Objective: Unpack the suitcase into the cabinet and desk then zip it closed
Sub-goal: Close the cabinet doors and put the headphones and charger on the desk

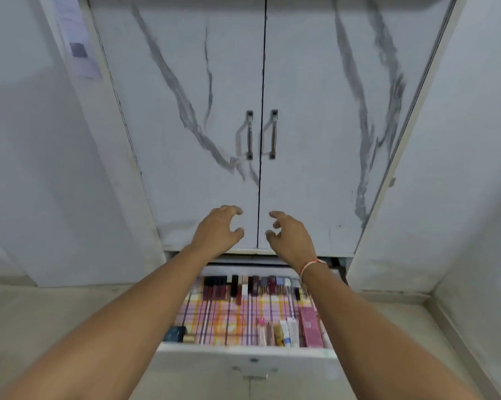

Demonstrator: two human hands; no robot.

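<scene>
Marble-veined cabinet (185, 140), flat shut doors

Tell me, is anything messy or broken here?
Nothing looks broken or spilled. The cabinet doors are shut and line up. The drawer below is pulled open, with cosmetics in neat rows on a checked liner. Both hands, left hand and right hand, hold nothing.
</scene>
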